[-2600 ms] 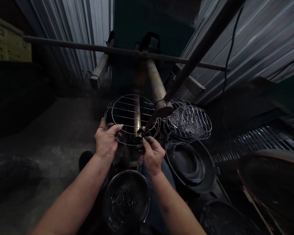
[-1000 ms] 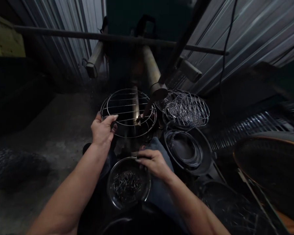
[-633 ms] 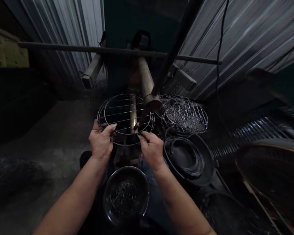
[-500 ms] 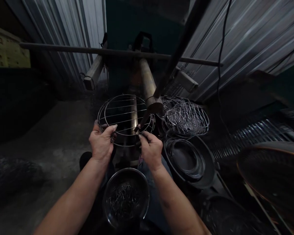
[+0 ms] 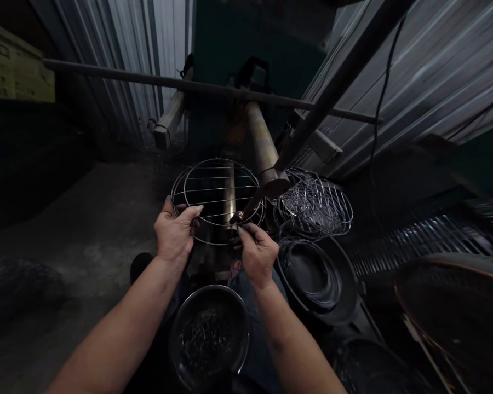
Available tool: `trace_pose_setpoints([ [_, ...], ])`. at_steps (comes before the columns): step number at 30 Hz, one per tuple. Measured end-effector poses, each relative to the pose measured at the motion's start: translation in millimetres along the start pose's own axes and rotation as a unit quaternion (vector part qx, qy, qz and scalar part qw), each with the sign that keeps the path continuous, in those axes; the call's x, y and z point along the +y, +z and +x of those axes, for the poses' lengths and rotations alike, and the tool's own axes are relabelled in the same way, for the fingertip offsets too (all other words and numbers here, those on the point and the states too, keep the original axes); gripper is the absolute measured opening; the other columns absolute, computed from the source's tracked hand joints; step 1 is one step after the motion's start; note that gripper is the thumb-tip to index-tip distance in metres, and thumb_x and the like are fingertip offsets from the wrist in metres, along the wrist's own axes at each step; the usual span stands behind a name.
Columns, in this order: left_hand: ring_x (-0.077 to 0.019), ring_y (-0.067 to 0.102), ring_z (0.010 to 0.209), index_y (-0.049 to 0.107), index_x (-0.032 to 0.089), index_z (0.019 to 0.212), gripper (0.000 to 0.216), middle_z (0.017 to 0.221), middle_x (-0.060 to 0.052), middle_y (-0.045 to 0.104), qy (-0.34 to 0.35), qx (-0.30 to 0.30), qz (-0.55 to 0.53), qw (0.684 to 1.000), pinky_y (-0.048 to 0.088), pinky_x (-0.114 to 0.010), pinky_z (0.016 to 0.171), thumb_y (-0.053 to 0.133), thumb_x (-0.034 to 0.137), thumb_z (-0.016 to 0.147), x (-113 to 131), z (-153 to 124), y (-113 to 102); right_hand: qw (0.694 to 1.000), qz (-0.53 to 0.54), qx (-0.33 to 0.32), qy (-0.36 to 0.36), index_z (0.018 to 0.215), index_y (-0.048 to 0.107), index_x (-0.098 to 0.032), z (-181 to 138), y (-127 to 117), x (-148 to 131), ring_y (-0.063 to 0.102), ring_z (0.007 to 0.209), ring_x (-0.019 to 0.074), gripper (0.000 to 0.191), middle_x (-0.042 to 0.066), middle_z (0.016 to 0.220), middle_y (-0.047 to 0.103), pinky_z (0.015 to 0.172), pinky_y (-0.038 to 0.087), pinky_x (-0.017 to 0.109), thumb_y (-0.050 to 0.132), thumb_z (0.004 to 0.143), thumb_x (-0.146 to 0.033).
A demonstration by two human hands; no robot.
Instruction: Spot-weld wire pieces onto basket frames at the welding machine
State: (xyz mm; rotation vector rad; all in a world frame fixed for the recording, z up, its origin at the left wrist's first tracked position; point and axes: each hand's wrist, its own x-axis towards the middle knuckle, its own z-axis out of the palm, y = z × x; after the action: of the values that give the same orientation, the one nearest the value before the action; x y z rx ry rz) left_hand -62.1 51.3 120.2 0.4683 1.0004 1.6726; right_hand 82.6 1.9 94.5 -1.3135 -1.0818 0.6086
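A round wire rack (image 5: 207, 201) with parallel cross wires is tilted in front of me. My left hand (image 5: 175, 230) is closed on its left rim, thumb on top. My right hand (image 5: 258, 249) pinches at the near right edge, close to the machine's electrode tip (image 5: 235, 219); whether it grips the rim or a small piece there is hidden by the fingers. Above the rack's right side hangs a thick metal cylinder (image 5: 267, 153), and a lower brassy rod (image 5: 229, 191) shows through the wires.
A metal bowl (image 5: 208, 342) of small bent wire pieces sits at my lap. To the right are a pile of wire racks (image 5: 316, 205) and a basin (image 5: 351, 290) with coiled wire rings (image 5: 332, 284). A long horizontal bar (image 5: 148, 80) crosses the machine; a yellow crate (image 5: 18, 68) stands at left.
My view has shifted slightly, so the machine and hands sit a little further right. Both hands keep their places at the rack, beside the electrode tip.
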Motion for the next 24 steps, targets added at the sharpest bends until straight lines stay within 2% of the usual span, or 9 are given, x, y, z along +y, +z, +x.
trace_pose_setpoints([
  [5,-0.0085,0.050,0.047,0.057,0.017,0.084,0.044,0.071,0.003,0.056,-0.002,-0.001,0.006,1.000,0.035,-0.019,0.038,0.082,0.022,0.049,-5.0,5.4,1.5,1.000,0.015,0.002,0.019,0.081,0.070,-0.014,4.0,0.0,-3.6,0.057,0.054,0.0144,0.020,0.001,0.063,0.062,0.048,0.050,0.024,0.065,0.078,-0.033],
  [12,-0.0104,0.053,0.052,0.055,0.018,0.082,0.044,0.068,0.004,0.055,-0.013,0.008,0.015,1.000,0.041,-0.020,0.042,0.082,0.020,0.047,-7.6,12.4,4.7,0.998,0.041,0.002,0.051,0.080,0.069,-0.015,10.5,3.0,-8.1,0.057,0.049,0.0137,0.019,-0.001,0.060,0.061,0.044,0.049,0.022,0.065,0.075,-0.033],
  [19,-0.0112,0.051,0.049,0.054,0.018,0.084,0.047,0.066,0.003,0.055,-0.023,0.023,0.038,0.999,0.039,-0.020,0.039,0.082,0.022,0.047,-6.8,15.8,5.8,0.996,0.015,-0.043,0.071,0.080,0.068,-0.015,14.8,-5.1,-14.8,0.059,0.049,0.0144,0.020,-0.001,0.059,0.061,0.043,0.046,0.022,0.064,0.076,-0.034],
  [22,-0.0109,0.051,0.050,0.053,0.019,0.083,0.048,0.066,0.003,0.055,-0.023,0.029,0.035,0.999,0.040,-0.020,0.040,0.083,0.020,0.045,-3.9,14.6,7.7,0.994,-0.013,-0.080,0.074,0.083,0.069,-0.015,11.1,-13.4,-11.0,0.060,0.049,0.0143,0.020,-0.002,0.060,0.061,0.043,0.043,0.021,0.066,0.076,-0.033],
  [24,-0.0107,0.051,0.052,0.053,0.018,0.081,0.048,0.066,0.003,0.055,-0.027,0.030,0.033,0.999,0.040,-0.019,0.040,0.082,0.019,0.044,-1.7,13.8,9.0,0.994,-0.020,-0.074,0.075,0.083,0.069,-0.015,7.3,-15.8,-5.3,0.060,0.050,0.0141,0.020,-0.002,0.060,0.060,0.044,0.043,0.020,0.066,0.076,-0.034],
])
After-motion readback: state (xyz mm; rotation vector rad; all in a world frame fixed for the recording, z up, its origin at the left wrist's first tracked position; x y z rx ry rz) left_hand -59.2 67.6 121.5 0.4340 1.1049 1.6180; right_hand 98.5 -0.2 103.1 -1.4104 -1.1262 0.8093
